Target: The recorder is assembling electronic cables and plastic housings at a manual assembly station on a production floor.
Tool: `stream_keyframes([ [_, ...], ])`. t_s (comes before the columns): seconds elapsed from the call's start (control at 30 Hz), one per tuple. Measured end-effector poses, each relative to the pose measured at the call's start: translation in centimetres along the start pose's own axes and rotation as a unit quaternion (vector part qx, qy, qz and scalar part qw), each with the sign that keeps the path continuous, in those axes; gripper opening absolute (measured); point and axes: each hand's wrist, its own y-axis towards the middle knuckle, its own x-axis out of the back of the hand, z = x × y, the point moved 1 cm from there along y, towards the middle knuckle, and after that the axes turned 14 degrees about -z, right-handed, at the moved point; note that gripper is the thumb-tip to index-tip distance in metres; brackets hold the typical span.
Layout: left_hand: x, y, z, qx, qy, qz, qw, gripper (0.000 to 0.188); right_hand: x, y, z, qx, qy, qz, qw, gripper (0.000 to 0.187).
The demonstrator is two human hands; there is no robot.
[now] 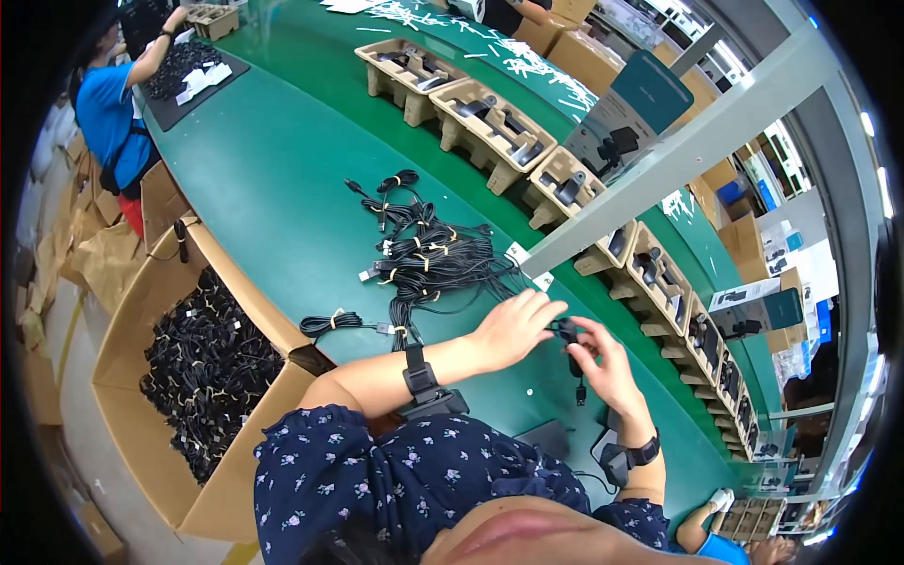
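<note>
A small coiled black cable (569,331) is between my two hands above the green table, its plug end hanging down. My right hand (607,365) pinches the coil between thumb and fingers. From the other side, my left hand (513,330) closes its fingertips on the same coil. Left of my hands lies a heap of black cables (433,254), many tied with pale bands. One separate tied cable (330,323) rests nearer the table's left edge, its plug toward the heap.
A large cardboard box (141,414) full of bundled cables stands at the left. Beyond the table runs a row of moulded trays (494,127) with black parts. A grey metal post (678,151) slants over the table's far side. A person in blue (104,113) works at far left.
</note>
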Motion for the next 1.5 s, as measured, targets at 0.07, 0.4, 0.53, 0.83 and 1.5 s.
stream_keyframes([
  [0.07,-0.2,-0.5,1.4,0.017,0.017,0.002,1.0,0.031,0.8,-0.3,0.5,-0.009,0.073,-0.029,0.997,0.039],
  [0.4,-1.7,-2.2,-1.8,0.428,-0.571,0.176,0.678,0.041,-1.9,-1.3,0.9,-0.06,0.282,-0.138,0.948,0.044],
  [0.53,-2.0,-3.4,-1.0,0.491,-0.582,0.261,0.593,0.041,-2.2,-1.1,2.6,0.202,-0.129,-0.266,0.934,0.055],
  [0.83,-0.8,-2.9,-0.7,0.516,-0.471,0.451,0.556,0.038,-2.2,-4.0,2.0,0.24,-0.338,0.037,0.909,0.054],
  [1.5,9.9,4.0,1.5,-0.033,0.35,0.088,0.932,0.059,18.5,-2.7,-17.5,-0.144,-0.374,-0.483,0.778,0.025],
])
